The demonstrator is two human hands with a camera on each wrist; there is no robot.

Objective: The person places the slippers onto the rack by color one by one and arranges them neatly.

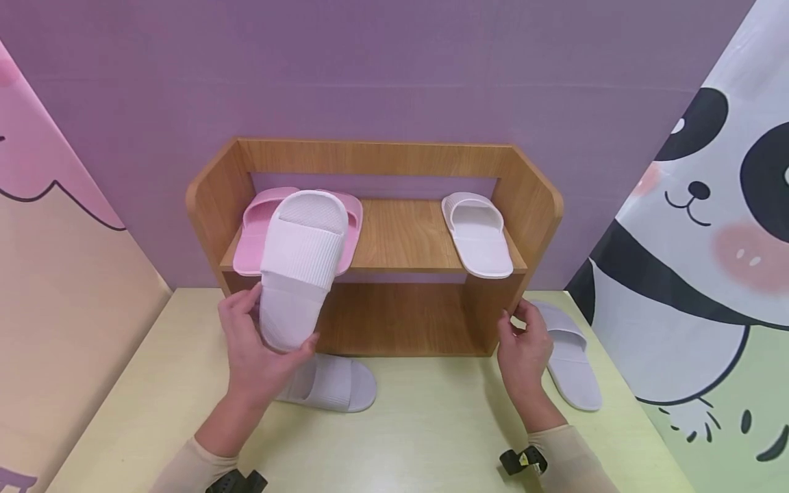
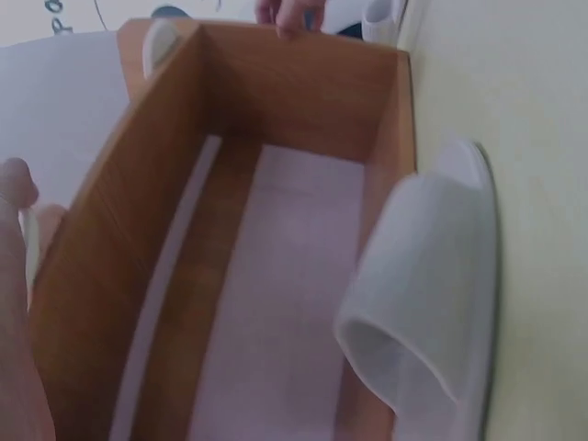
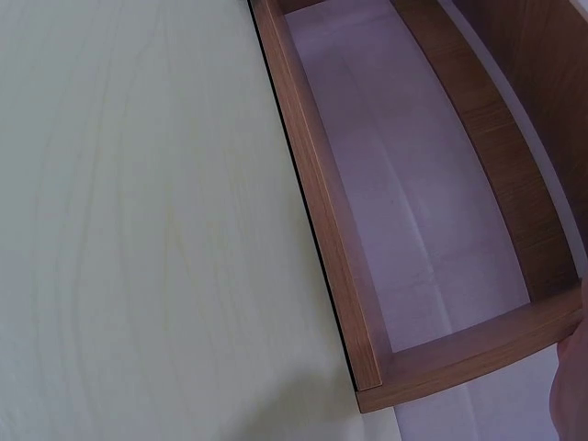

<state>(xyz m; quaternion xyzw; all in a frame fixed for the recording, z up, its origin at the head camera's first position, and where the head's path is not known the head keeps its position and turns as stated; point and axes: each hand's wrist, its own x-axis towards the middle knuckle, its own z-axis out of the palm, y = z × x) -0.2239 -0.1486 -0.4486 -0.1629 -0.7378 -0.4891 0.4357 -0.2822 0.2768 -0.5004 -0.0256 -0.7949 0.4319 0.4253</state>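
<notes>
My left hand (image 1: 261, 356) grips a white slipper (image 1: 302, 267) by its heel end, with the toe pointing up. The slipper is held in front of a pair of pink slippers (image 1: 249, 239) on the upper shelf of a wooden shoe rack (image 1: 394, 318), partly hiding them. Fingers and thumb of my right hand (image 1: 527, 349) pinch the front edge of the rack's right side panel. Another white slipper (image 1: 483, 239) sits at the right end of the upper shelf. Below my left hand, a white slipper (image 2: 423, 276) lies sideways on the table before the rack.
One more white slipper (image 1: 570, 359) lies on the pale table (image 1: 431, 438), right of the rack and beside my right hand. A purple wall (image 1: 394, 75) stands behind the rack. Printed panels rise on both sides, a panda (image 1: 696, 294) on the right one.
</notes>
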